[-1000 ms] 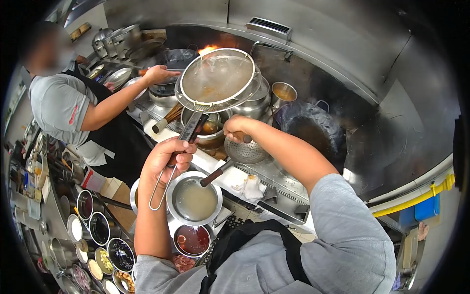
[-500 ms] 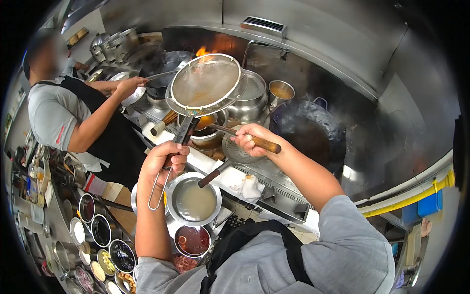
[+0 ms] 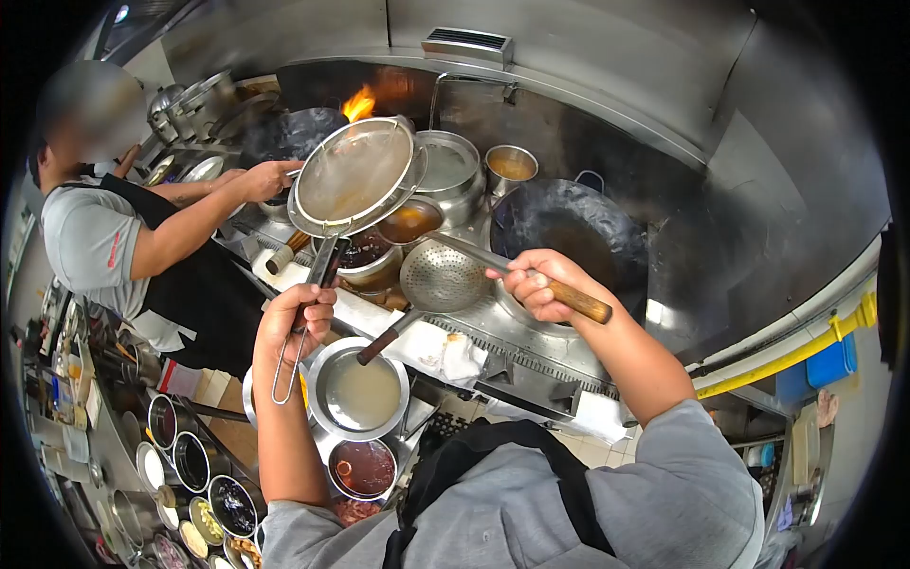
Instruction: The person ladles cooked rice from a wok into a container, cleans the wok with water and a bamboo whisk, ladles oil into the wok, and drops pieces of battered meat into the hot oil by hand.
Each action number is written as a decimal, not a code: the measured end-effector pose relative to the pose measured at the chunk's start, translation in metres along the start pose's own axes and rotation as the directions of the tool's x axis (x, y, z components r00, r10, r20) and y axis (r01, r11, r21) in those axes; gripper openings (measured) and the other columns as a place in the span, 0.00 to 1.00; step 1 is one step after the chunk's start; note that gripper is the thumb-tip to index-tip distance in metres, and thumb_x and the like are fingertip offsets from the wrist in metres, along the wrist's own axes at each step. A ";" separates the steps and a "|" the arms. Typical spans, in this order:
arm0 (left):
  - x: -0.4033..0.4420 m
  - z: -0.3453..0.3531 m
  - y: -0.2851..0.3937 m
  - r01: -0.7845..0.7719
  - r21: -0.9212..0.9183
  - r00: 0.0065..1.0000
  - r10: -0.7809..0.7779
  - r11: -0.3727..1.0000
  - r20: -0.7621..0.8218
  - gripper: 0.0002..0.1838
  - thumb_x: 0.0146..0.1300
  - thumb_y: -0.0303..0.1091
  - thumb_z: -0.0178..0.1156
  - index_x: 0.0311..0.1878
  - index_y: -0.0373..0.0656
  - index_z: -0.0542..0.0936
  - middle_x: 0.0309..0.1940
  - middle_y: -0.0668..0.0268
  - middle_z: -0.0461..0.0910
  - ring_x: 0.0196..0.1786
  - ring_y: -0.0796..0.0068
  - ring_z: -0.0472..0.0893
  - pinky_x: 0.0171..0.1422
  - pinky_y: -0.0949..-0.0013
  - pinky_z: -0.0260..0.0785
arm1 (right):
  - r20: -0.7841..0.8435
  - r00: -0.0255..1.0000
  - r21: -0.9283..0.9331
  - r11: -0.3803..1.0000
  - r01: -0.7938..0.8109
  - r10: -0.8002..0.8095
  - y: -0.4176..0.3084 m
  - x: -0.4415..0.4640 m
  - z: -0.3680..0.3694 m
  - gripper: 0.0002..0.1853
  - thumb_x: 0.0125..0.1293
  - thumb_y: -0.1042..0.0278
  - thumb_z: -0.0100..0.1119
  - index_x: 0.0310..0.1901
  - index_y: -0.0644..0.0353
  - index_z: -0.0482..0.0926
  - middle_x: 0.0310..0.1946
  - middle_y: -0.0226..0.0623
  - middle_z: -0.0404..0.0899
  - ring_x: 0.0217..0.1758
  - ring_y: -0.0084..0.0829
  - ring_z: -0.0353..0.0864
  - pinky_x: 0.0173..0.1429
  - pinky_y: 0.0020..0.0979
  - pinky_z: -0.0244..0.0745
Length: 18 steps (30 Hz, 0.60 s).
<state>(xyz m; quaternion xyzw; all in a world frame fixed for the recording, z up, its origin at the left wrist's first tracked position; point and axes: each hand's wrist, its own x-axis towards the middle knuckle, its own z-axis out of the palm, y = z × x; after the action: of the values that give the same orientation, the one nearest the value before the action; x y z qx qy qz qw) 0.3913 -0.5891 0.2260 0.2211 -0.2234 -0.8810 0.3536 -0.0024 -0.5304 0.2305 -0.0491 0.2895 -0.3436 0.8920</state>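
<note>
My left hand (image 3: 296,321) is closed around the black handle of a round fine-mesh strainer (image 3: 355,175), which is held up tilted over the stove. A second rim shows behind its mesh. My right hand (image 3: 545,284) grips the wooden handle of a metal ladle (image 3: 474,254). The ladle's bowl, with amber liquid in it, is just right of the strainer, above a pot of dark liquid (image 3: 365,254). Below the ladle's shaft lies a perforated skimmer (image 3: 444,277) with a dark handle. A wide bowl of cloudy liquid (image 3: 403,417) sits near my left forearm.
A blackened wok (image 3: 569,223) steams on the right. Behind are a large steel pot (image 3: 450,161) and a smaller pot of orange liquid (image 3: 512,169). A co-worker (image 3: 114,228) stands left near an open flame (image 3: 358,104). A folded white cloth (image 3: 460,358) lies on the counter edge.
The ladle has moved right, away from the strainer, and its amber-filled bowl is now in plain sight. The strainer appears further left, along with the whole view. The flame behind looks taller.
</note>
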 end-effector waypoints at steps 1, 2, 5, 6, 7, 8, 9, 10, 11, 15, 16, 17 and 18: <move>0.000 -0.004 -0.003 -0.001 0.005 1.000 0.001 1.000 -0.010 0.18 0.59 0.27 0.55 0.51 0.28 0.68 0.29 0.68 0.70 0.22 0.87 0.67 0.21 0.83 0.61 | 0.041 0.999 0.047 0.999 0.010 -0.012 0.002 -0.010 -0.008 0.13 0.64 0.72 0.47 0.49 0.67 0.65 0.23 0.28 0.67 0.14 0.14 0.63 0.11 0.18 0.58; 0.002 -0.014 -0.006 0.020 -0.006 1.000 -0.020 1.000 -0.018 0.18 0.59 0.27 0.55 0.51 0.29 0.69 0.30 0.68 0.70 0.22 0.87 0.68 0.22 0.82 0.62 | 0.039 0.999 0.048 0.999 0.008 -0.010 0.005 -0.022 -0.016 0.13 0.64 0.72 0.47 0.49 0.67 0.65 0.23 0.28 0.67 0.14 0.14 0.63 0.11 0.18 0.58; 0.002 -0.034 -0.022 0.052 -0.010 0.994 -0.053 0.999 -0.095 0.17 0.59 0.27 0.55 0.50 0.29 0.69 0.29 0.69 0.70 0.22 0.86 0.68 0.22 0.82 0.62 | 0.041 0.992 0.107 0.988 0.112 -0.117 0.015 -0.061 -0.038 0.15 0.65 0.72 0.46 0.52 0.69 0.68 0.24 0.28 0.67 0.15 0.15 0.63 0.12 0.19 0.60; 0.005 -0.045 -0.027 0.058 -0.016 0.991 -0.060 0.998 -0.123 0.16 0.58 0.26 0.56 0.49 0.30 0.69 0.27 0.70 0.70 0.22 0.86 0.68 0.23 0.82 0.61 | 0.027 0.990 0.138 0.982 0.131 -0.136 0.017 -0.073 -0.044 0.16 0.65 0.72 0.46 0.53 0.69 0.68 0.24 0.28 0.67 0.14 0.15 0.63 0.12 0.19 0.60; 0.008 -0.053 -0.030 0.065 -0.023 0.990 -0.067 0.998 -0.121 0.16 0.58 0.26 0.56 0.49 0.30 0.69 0.27 0.70 0.70 0.22 0.86 0.68 0.23 0.82 0.61 | 0.009 0.987 0.169 0.973 0.155 -0.159 0.020 -0.087 -0.048 0.17 0.66 0.72 0.46 0.54 0.70 0.67 0.24 0.28 0.67 0.14 0.15 0.63 0.12 0.19 0.60; 0.012 -0.060 -0.033 0.056 0.002 0.983 -0.055 0.998 -0.174 0.15 0.57 0.25 0.56 0.48 0.31 0.70 0.26 0.71 0.69 0.21 0.87 0.68 0.23 0.83 0.61 | -0.070 0.976 0.162 0.964 0.213 -0.204 0.024 -0.100 -0.049 0.17 0.65 0.72 0.46 0.54 0.70 0.67 0.23 0.28 0.67 0.14 0.14 0.63 0.12 0.19 0.59; 0.016 -0.067 -0.037 0.049 0.027 0.974 -0.042 0.998 -0.224 0.15 0.57 0.25 0.56 0.47 0.31 0.70 0.25 0.71 0.69 0.21 0.87 0.67 0.23 0.83 0.60 | -0.132 0.965 0.172 0.954 0.245 -0.224 0.024 -0.110 -0.054 0.18 0.64 0.72 0.46 0.54 0.70 0.68 0.23 0.28 0.67 0.13 0.14 0.62 0.11 0.19 0.58; 0.020 -0.074 -0.040 0.038 0.045 0.973 -0.026 0.998 -0.230 0.13 0.56 0.24 0.56 0.45 0.33 0.70 0.25 0.71 0.69 0.21 0.87 0.67 0.22 0.83 0.60 | -0.181 0.953 0.170 0.947 0.273 -0.242 0.025 -0.120 -0.059 0.18 0.64 0.72 0.47 0.53 0.69 0.68 0.22 0.28 0.67 0.12 0.14 0.62 0.11 0.19 0.57; 0.024 -0.084 -0.042 0.016 0.088 0.972 0.005 0.996 -0.233 0.13 0.56 0.24 0.56 0.44 0.33 0.70 0.24 0.72 0.69 0.20 0.86 0.67 0.21 0.82 0.60 | -0.230 0.937 0.164 0.939 0.303 -0.262 0.026 -0.128 -0.064 0.17 0.63 0.72 0.47 0.53 0.69 0.68 0.22 0.28 0.68 0.12 0.14 0.62 0.11 0.18 0.56; 0.031 -0.112 -0.039 0.028 0.061 0.969 -0.012 0.998 -0.247 0.13 0.56 0.31 0.57 0.42 0.35 0.73 0.26 0.66 0.74 0.19 0.83 0.70 0.18 0.81 0.65 | -0.472 0.825 -0.019 0.940 0.341 -0.309 0.022 -0.143 -0.085 0.09 0.61 0.73 0.50 0.44 0.63 0.69 0.20 0.27 0.67 0.12 0.14 0.59 0.12 0.17 0.54; 0.029 -0.107 -0.038 0.033 0.080 0.968 -0.012 0.996 -0.249 0.14 0.56 0.33 0.56 0.43 0.35 0.73 0.26 0.66 0.74 0.19 0.82 0.69 0.18 0.81 0.65 | -0.553 0.757 -0.135 0.934 0.331 -0.348 0.021 -0.143 -0.089 0.08 0.61 0.73 0.50 0.42 0.63 0.69 0.19 0.28 0.67 0.12 0.14 0.59 0.12 0.18 0.54; 0.026 -0.105 -0.038 0.036 0.100 0.967 -0.009 0.994 -0.253 0.16 0.56 0.35 0.56 0.44 0.34 0.73 0.26 0.67 0.75 0.18 0.82 0.69 0.18 0.81 0.64 | -0.620 0.680 -0.245 0.920 0.304 -0.390 0.022 -0.142 -0.089 0.07 0.61 0.73 0.51 0.41 0.62 0.69 0.19 0.28 0.67 0.12 0.15 0.59 0.12 0.19 0.54; 0.025 -0.109 -0.038 0.053 0.095 0.975 -0.030 0.994 -0.222 0.20 0.56 0.37 0.55 0.47 0.33 0.73 0.29 0.63 0.78 0.20 0.80 0.72 0.19 0.80 0.68 | -0.680 0.577 -0.389 0.890 0.238 -0.452 0.023 -0.141 -0.084 0.04 0.61 0.74 0.51 0.36 0.63 0.69 0.18 0.29 0.67 0.12 0.18 0.61 0.12 0.22 0.57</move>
<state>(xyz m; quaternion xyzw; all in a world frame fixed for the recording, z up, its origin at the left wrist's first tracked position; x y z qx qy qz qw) 0.4150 -0.6082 0.1122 0.3395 -0.2223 -0.8459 0.3461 -0.1191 -0.4131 0.2224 -0.0719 0.6597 -0.4604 0.5897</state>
